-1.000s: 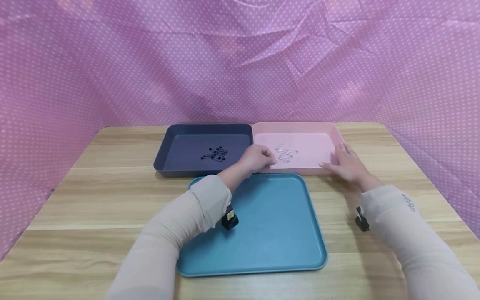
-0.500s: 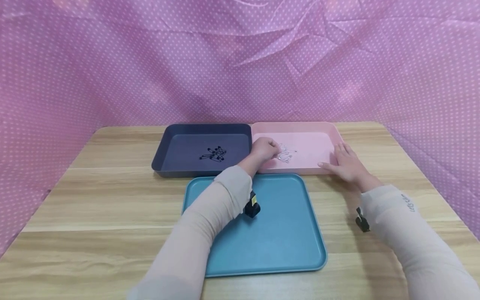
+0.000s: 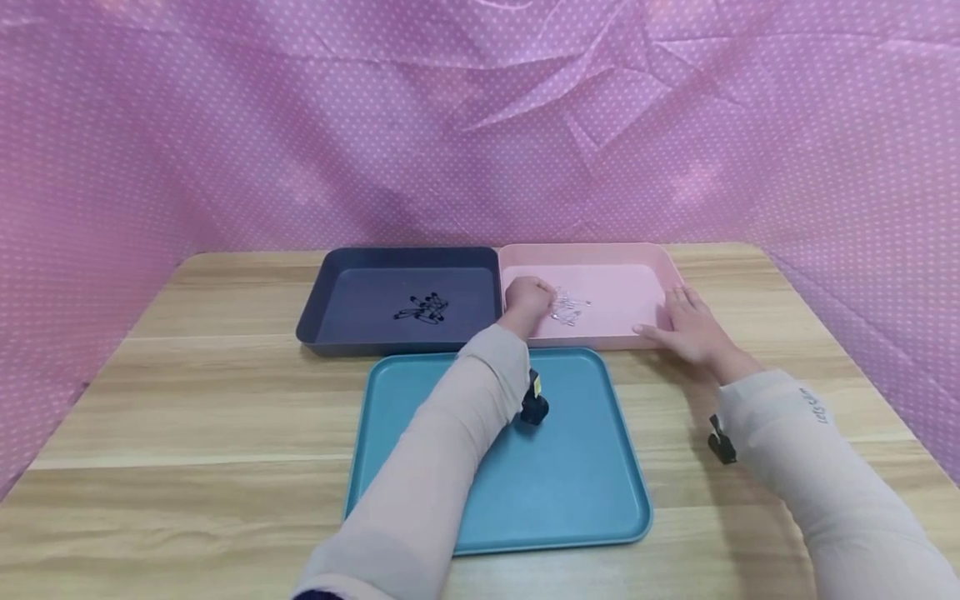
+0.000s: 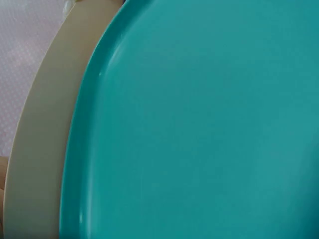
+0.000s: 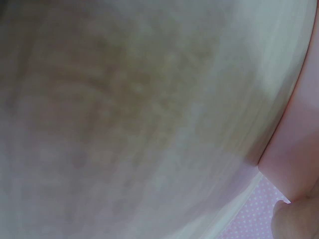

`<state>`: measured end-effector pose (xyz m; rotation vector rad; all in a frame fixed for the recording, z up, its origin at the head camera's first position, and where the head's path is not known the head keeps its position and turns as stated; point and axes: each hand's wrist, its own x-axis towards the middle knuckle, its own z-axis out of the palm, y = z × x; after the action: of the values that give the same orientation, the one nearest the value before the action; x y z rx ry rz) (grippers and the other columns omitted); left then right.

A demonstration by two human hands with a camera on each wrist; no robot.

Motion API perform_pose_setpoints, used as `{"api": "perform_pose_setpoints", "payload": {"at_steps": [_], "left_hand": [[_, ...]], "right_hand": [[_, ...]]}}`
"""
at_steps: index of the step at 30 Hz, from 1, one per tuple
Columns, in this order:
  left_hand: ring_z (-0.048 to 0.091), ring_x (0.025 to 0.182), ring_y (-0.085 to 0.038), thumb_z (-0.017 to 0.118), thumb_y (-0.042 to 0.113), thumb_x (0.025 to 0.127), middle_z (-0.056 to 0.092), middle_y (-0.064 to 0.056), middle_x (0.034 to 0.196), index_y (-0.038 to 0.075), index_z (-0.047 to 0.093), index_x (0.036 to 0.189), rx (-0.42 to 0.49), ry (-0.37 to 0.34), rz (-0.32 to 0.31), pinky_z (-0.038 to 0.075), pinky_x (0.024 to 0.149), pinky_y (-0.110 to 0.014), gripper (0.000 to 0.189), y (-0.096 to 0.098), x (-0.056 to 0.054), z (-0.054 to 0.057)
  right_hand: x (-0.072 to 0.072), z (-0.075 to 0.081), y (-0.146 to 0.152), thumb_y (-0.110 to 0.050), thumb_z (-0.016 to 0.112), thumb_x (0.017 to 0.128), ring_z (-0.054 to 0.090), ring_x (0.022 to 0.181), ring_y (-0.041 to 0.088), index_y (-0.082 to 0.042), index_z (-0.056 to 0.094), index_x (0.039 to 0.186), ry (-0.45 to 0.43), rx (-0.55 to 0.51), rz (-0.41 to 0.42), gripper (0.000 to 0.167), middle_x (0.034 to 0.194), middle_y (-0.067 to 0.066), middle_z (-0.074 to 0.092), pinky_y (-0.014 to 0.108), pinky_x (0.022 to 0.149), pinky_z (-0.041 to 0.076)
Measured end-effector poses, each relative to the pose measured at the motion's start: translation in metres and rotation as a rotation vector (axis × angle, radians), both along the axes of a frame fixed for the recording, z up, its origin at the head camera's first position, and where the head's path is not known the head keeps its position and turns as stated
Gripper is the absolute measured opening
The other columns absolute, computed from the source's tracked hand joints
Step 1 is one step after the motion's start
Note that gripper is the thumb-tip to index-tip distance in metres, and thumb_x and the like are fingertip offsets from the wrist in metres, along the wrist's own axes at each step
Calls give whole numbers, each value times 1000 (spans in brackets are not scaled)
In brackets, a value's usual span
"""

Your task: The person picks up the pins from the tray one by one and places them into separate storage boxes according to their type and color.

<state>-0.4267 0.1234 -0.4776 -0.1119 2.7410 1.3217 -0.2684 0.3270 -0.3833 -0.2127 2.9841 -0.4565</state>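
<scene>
In the head view, my left hand [image 3: 527,300] reaches over the near-left part of the pink tray [image 3: 622,287]. Its fingers are bent, with the fingertips right at a small heap of silver safety pins [image 3: 567,315]; I cannot tell whether they pinch one. My right hand [image 3: 692,329] rests at the pink tray's near-right corner, thumb along the front rim and fingers extended over the right side. Part of that hand [image 5: 296,219] also shows beside the tray wall in the right wrist view. Black safety pins [image 3: 423,310] lie piled in the dark blue tray [image 3: 360,337].
A flat teal tray [image 3: 562,467] lies on the wooden table [image 3: 187,450], nearer than the other two, partly under my left forearm. The dark blue and pink trays stand side by side behind it. A polka-dot pink cloth [image 3: 450,125] hangs around the table.
My left hand has moved from the pink tray's front rim farther into the tray, up against the silver safety pins. The right hand has stayed at its corner.
</scene>
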Motion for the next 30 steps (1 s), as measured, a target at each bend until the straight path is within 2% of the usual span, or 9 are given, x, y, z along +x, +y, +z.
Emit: {"api": "perform_pose_setpoints", "payload": {"at_steps": [3, 8, 11, 18, 20, 21, 24, 28, 30], "left_hand": [[51, 64, -9, 65, 11, 64, 59, 10, 63, 22, 65, 60, 37, 0, 24, 39, 65, -21, 12, -3, 1, 1], [55, 72, -11, 68, 9, 63, 62, 8, 70, 21, 67, 65, 37, -56, 56, 39, 75, -23, 11, -4, 14, 21], [52, 63, -10, 69, 8, 57, 59, 9, 61, 22, 64, 55, -1, 3, 100, 38, 67, -22, 15, 5, 2, 7], [55, 80, -12, 69, 11, 62, 63, 9, 75, 24, 68, 69, -34, -95, 107, 36, 83, -29, 14, 15, -9, -7], [54, 69, -8, 70, 14, 57, 59, 14, 65, 27, 65, 60, 0, -27, 90, 38, 76, -25, 14, 15, -16, -19], [54, 72, -9, 69, 14, 60, 61, 12, 68, 26, 66, 64, -12, -36, 78, 38, 76, -25, 13, 13, -4, -6], [56, 80, -9, 67, 18, 69, 64, 10, 77, 24, 69, 75, -44, -72, 3, 38, 79, -22, 8, 9, 4, 8], [55, 74, -9, 65, 18, 71, 63, 9, 73, 21, 69, 72, -58, -14, -60, 39, 73, -18, 5, 2, 10, 16], [55, 72, -10, 64, 17, 72, 63, 7, 72, 19, 69, 72, -62, 13, -66, 39, 71, -19, 5, -4, 25, 34]], "right_hand": [[0, 0, -1, -57, 38, 82, -9, 125, 40, 15, -1, 130, 0, -3, -3, 95, 135, 31, -6, 51, 98, -2], [0, 1, -3, -57, 38, 83, -8, 124, 40, 15, 0, 130, 5, 1, 1, 95, 135, 32, -5, 50, 98, -2], [1, 1, -4, -57, 37, 83, -7, 124, 41, 16, 1, 130, 11, 4, 7, 94, 135, 32, -4, 50, 98, -2], [2, 0, -5, -57, 37, 83, -9, 124, 40, 16, 0, 130, -7, 0, -2, 94, 135, 32, -5, 50, 98, -1], [2, 0, -5, -57, 38, 82, -8, 125, 40, 16, 0, 130, -8, -3, -4, 95, 135, 32, -5, 50, 98, -2], [2, 0, -4, -58, 38, 82, -8, 125, 40, 15, 0, 130, -7, -1, -5, 95, 135, 32, -5, 50, 98, -2], [2, -1, -3, -58, 37, 82, -8, 125, 40, 15, 0, 130, -8, 5, -7, 95, 135, 31, -5, 50, 98, -2], [0, -1, -1, -58, 37, 83, -9, 124, 40, 14, -1, 131, -6, 8, -12, 94, 136, 31, -6, 51, 97, -1], [0, -1, -1, -57, 38, 82, -9, 125, 40, 14, -1, 131, -2, -2, -16, 95, 136, 30, -6, 51, 97, -1]]}}
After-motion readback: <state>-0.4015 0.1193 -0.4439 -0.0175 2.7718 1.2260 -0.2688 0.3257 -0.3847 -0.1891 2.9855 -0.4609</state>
